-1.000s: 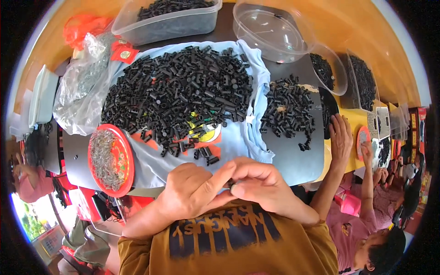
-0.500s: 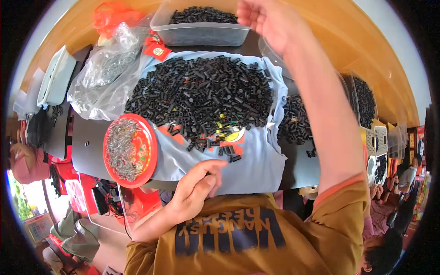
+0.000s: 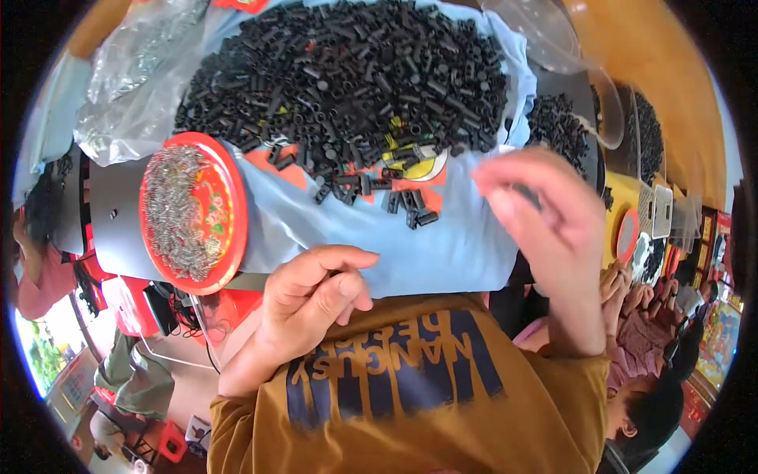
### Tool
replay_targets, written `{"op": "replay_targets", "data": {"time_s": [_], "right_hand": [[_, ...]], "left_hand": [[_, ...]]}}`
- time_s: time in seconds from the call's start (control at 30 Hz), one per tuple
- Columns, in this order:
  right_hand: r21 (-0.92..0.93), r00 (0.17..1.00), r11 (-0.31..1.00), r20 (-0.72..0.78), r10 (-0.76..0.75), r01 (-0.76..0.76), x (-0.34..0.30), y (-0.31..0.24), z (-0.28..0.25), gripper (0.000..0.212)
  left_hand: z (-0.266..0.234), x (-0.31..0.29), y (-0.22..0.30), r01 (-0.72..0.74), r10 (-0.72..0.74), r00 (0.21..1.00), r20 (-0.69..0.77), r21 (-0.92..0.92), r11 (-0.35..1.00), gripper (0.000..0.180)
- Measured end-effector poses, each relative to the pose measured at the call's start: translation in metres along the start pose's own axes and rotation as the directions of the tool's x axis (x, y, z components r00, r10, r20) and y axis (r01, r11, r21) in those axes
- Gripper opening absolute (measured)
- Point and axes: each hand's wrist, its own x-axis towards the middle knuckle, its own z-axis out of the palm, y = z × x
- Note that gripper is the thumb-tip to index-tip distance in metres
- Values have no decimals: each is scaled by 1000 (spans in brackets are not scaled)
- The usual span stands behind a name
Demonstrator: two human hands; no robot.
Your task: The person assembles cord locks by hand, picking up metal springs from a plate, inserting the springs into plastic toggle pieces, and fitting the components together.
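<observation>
My left hand [image 3: 316,296] hovers at the near edge of a light blue cloth [image 3: 466,253], fingers curled in and thumb close to the index finger. What it holds, if anything, is hidden. Over the cloth's right side my right hand [image 3: 549,209] is blurred, thumb and index finger bent toward each other in a pinch; nothing between their tips can be made out. A large heap of small black tubular plastic parts [image 3: 355,87] covers the far part of the cloth. Several loose black parts [image 3: 414,212] lie at its near edge, between my hands.
Left of the cloth, a red plate [image 3: 225,209] holds many small silvery coil-like pieces. Behind it lies a clear plastic bag [image 3: 130,87]. More black parts [image 3: 557,126] lie to the right, near a transparent lid [image 3: 608,110]. Other people [image 3: 643,340] sit at the far right.
My right hand has come back from the clear tub at the far edge to above the cloth's right side. The view has tilted nearer, so the tub is out of sight.
</observation>
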Motion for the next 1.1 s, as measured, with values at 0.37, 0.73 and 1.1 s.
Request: {"op": "replay_targets", "data": {"time_s": [0.37, 0.73, 1.1], "right_hand": [[-319, 988, 944, -91, -124, 89, -47, 17, 38, 30], [-421, 989, 898, -23, -147, 124, -38, 28, 46, 24], [200, 993, 980, -110, 44, -21, -51, 11, 44, 24]], "left_hand": [[27, 27, 10, -97, 122, 988, -91, 241, 966, 23], [24, 18, 4, -52, 84, 979, -186, 173, 984, 21], [27, 28, 8, -251, 258, 965, 51, 460, 851, 19]]}}
